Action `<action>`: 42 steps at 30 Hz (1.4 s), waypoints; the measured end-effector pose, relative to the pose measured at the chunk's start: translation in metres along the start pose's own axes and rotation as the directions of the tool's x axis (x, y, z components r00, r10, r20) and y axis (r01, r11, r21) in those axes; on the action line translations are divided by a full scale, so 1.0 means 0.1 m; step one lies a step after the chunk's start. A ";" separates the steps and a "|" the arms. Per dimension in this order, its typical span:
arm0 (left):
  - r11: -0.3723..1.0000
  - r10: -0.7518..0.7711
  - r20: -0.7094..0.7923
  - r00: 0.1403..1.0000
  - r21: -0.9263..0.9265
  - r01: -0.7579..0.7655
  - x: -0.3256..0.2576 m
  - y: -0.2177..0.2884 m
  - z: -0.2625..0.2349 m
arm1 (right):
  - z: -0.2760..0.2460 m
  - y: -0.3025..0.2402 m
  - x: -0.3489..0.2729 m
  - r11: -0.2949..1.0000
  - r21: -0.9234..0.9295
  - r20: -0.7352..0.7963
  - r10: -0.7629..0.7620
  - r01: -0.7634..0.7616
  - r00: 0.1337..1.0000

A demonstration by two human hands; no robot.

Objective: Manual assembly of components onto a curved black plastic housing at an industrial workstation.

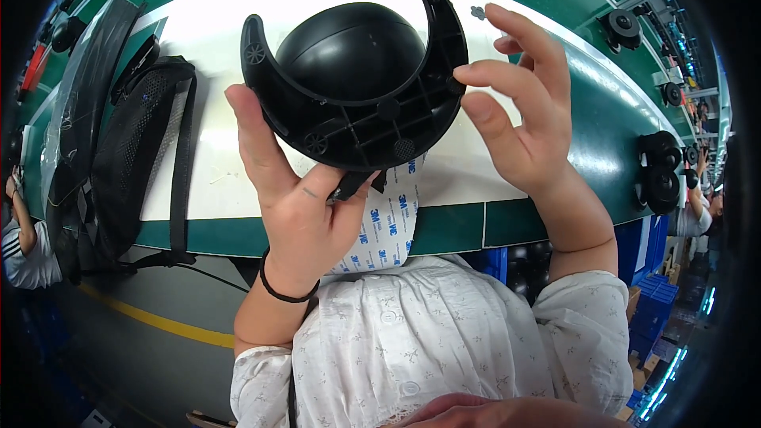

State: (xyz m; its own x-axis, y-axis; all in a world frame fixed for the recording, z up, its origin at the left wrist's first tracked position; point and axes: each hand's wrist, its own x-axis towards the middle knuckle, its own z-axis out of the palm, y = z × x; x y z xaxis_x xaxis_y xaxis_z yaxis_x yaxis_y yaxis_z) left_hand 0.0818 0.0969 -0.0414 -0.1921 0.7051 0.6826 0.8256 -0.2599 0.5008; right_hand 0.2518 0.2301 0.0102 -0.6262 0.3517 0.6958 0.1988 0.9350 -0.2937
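Note:
A black plastic crescent-shaped base [349,136] with ribs, star-shaped marks and two upturned horns is held up over the table. My left hand [297,202] grips its lower left side, thumb and fingers spread around it. Within the crescent's curve shows a smooth black dome [353,51]; whether they are one piece I cannot tell. Small round dark pads [404,148] sit on the ribbed face. Beside the right horn is my right hand [527,103], fingers bent and apart, a fingertip at a dark round spot on the rim. White backing paper [388,226] with blue print hangs below my left hand.
A white sheet [214,150] covers part of the green table [602,127]. Black mesh bags or covers [139,150] lie at the left. A small grey flower-shaped piece [478,12] lies beyond my right hand. Black round parts [659,173] stand at the right edge. Other people work on both sides.

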 end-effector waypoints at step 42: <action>0.997 0.062 0.054 0.997 -0.042 -0.059 -0.19 0.26 -0.30 | 0.05 -0.65 0.04 0.902 0.246 0.274 -0.416 0.355 0.867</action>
State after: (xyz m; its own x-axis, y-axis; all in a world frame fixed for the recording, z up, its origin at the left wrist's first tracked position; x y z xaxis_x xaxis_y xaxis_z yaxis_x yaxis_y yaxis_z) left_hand 0.0907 0.0570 -0.0248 -0.1117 0.7225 0.6823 0.8128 -0.3286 0.4810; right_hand 0.2324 0.1702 0.0286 -0.8324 -0.0966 0.5457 -0.2283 0.9570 -0.1789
